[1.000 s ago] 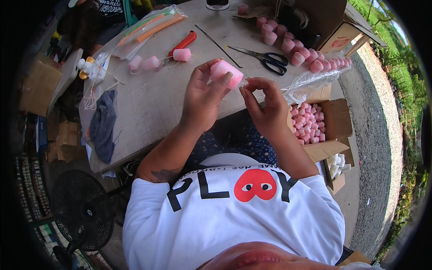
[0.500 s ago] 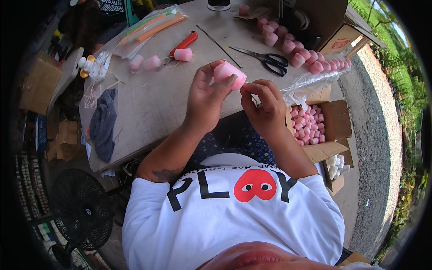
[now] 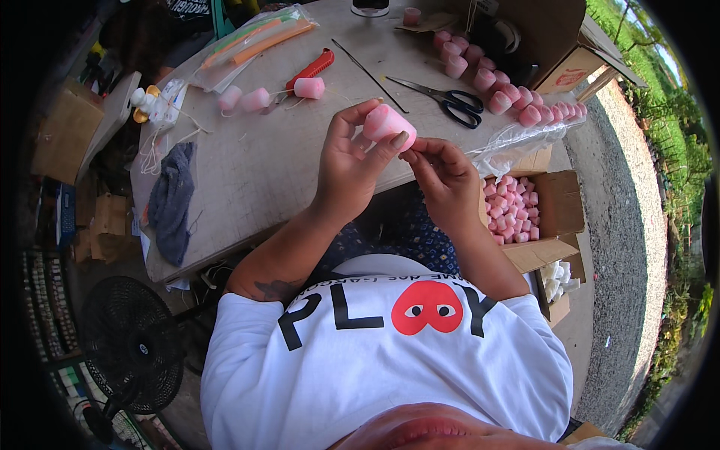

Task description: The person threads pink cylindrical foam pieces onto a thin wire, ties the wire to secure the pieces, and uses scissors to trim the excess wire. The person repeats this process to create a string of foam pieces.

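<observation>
Above the table's near edge, my left hand [image 3: 351,161] holds a pink, tapered votive candle [image 3: 388,126] tilted between thumb and fingers. At the candle's lower right end, my right hand [image 3: 444,180] is closed in a pinch; what its fingertips hold is too small to make out. Farther left on the table lie more pink candles [image 3: 309,88] with thin white string at them. Beside these is a red-handled cutter knife [image 3: 310,69]. A thin dark rod [image 3: 369,75] and black-handled scissors [image 3: 442,97] lie beyond my hands.
Many pink candles [image 3: 501,101] stand at the table's far right beside clear plastic [image 3: 517,142]. An open cardboard box [image 3: 561,202] of pink pieces sits below the right edge. A grey cloth [image 3: 171,202] lies at left, above a black fan [image 3: 133,345]. Bagged orange and green strips [image 3: 262,41] lie behind.
The candle in my left hand has shifted slightly right and down. My right fingers have drawn closer together at its end. The things on the table have not moved.
</observation>
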Demonstrator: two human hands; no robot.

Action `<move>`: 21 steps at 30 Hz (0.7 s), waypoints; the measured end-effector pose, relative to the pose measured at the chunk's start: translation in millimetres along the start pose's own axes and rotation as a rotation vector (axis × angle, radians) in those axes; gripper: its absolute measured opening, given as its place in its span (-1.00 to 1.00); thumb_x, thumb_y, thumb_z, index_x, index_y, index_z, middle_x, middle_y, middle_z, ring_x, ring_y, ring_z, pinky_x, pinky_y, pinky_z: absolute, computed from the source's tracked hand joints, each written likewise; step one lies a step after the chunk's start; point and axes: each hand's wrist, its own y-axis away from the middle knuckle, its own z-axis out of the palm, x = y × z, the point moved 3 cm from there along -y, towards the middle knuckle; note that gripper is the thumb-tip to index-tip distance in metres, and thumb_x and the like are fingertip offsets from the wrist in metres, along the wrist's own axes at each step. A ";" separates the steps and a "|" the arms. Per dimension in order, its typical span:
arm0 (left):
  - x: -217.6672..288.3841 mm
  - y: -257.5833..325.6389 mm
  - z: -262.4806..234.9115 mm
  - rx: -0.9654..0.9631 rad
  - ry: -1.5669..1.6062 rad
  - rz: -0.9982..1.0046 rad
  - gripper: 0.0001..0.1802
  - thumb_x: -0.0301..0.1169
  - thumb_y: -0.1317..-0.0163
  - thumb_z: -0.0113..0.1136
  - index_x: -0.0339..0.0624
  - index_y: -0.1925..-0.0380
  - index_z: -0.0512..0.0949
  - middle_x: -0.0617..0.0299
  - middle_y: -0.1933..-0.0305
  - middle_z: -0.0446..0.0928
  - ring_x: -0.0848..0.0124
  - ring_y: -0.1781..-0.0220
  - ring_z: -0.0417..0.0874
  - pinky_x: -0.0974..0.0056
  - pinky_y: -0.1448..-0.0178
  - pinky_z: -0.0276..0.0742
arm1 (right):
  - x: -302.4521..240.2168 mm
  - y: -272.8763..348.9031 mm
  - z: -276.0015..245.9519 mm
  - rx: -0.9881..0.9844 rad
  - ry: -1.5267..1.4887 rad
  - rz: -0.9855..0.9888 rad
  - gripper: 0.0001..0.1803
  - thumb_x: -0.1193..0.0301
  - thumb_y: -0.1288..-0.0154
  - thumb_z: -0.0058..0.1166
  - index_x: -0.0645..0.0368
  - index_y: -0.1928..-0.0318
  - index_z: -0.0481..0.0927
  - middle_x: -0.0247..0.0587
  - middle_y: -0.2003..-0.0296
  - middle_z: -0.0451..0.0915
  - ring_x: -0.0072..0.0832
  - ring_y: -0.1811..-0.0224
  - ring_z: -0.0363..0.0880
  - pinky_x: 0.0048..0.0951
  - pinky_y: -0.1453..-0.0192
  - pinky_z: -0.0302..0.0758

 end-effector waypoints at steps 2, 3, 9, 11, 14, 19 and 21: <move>1.2 0.0 0.7 -0.016 -0.038 0.023 -0.44 -0.53 -0.19 0.28 -0.31 -0.12 0.22 0.12 -0.06 0.33 0.36 -0.10 0.48 0.25 -0.18 0.51 | -6.4 1.0 3.4 -0.022 -0.123 0.060 -0.82 0.55 -0.23 0.19 0.32 0.15 0.57 -0.23 0.27 0.63 -0.60 0.20 0.58 -0.55 0.06 0.48; 1.8 -0.1 1.2 -0.025 -0.070 0.042 -0.44 -0.54 -0.19 0.27 -0.30 -0.13 0.22 0.12 -0.06 0.33 0.35 -0.10 0.48 0.24 -0.18 0.51 | -8.3 1.3 4.9 -0.032 -0.184 0.090 -0.80 0.55 -0.23 0.19 0.32 0.14 0.56 -0.22 0.27 0.63 -0.59 0.19 0.58 -0.55 0.05 0.48; -4.3 -0.3 -0.4 -0.117 -0.142 0.116 -0.44 -0.57 -0.20 0.25 -0.26 -0.15 0.21 0.11 -0.08 0.33 0.34 -0.13 0.48 0.23 -0.19 0.53 | 2.3 -1.7 0.7 0.035 0.128 -0.189 -0.74 0.56 -0.23 0.18 0.28 0.09 0.45 -0.15 0.21 0.62 -0.54 0.11 0.60 -0.55 -0.01 0.47; -3.9 -0.2 -0.3 -0.125 -0.160 0.126 -0.44 -0.59 -0.20 0.24 -0.26 -0.15 0.21 0.11 -0.08 0.34 0.33 -0.14 0.47 0.23 -0.21 0.53 | -0.8 0.4 3.0 0.081 0.139 -0.274 -0.68 0.57 -0.24 0.16 0.27 0.02 0.40 -0.16 0.20 0.62 -0.53 0.08 0.60 -0.53 -0.02 0.47; -1.3 0.5 -1.4 -0.132 -0.204 0.125 -0.45 -0.62 -0.20 0.21 -0.26 -0.15 0.22 0.10 -0.09 0.34 0.32 -0.16 0.47 0.23 -0.24 0.50 | -7.3 -0.2 1.4 0.013 0.300 -0.321 -0.60 0.58 -0.26 0.12 0.25 -0.07 0.32 -0.16 0.17 0.60 -0.50 0.02 0.58 -0.49 -0.05 0.46; -2.3 -0.1 -4.4 -0.117 -0.314 0.145 -0.46 -0.64 -0.19 0.19 -0.28 -0.15 0.22 0.07 -0.08 0.35 0.32 -0.13 0.49 0.23 -0.24 0.51 | -8.3 -5.3 -3.2 -0.140 -0.046 0.011 -0.54 0.56 -0.26 0.13 0.25 -0.14 0.29 -0.18 0.15 0.57 -0.49 -0.01 0.55 -0.45 -0.10 0.43; -6.7 -4.0 -8.3 -0.036 -0.175 0.070 -0.47 -0.59 -0.19 0.22 -0.30 -0.12 0.23 0.07 -0.07 0.37 0.32 -0.08 0.52 0.23 -0.20 0.53 | -5.2 -7.8 -3.1 -0.164 -0.277 0.097 -0.52 0.52 -0.26 0.16 0.24 -0.15 0.30 -0.20 0.15 0.56 -0.50 0.03 0.55 -0.44 -0.11 0.43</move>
